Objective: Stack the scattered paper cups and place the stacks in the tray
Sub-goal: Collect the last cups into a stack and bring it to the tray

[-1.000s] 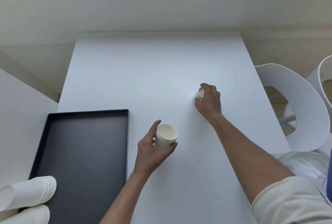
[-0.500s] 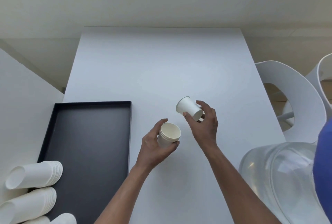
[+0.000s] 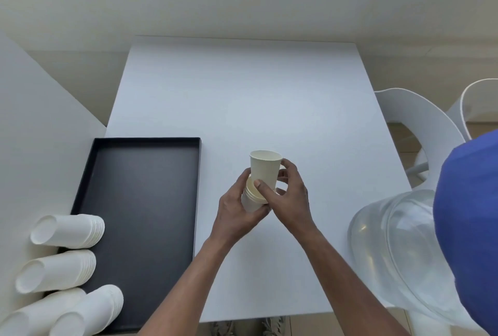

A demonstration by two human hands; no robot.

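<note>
Single cup (image 3: 264, 168) – gripped by right hand (image 3: 289, 198), seated in stack (image 3: 252, 198) | stack – clasped by left hand (image 3: 237, 211) | above tabletop (image 3: 242, 98), beside tray (image 3: 140, 201)

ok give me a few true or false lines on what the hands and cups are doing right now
1. The right hand holds a single cup, mouth up. True.
2. The left hand is empty. False: it grips a short stack of cups.
3. The single cup sits fully inside that stack. False: most of it stands above the stack.
4. Several stacks lie on their sides at the near left corner of the tray. True.
</note>
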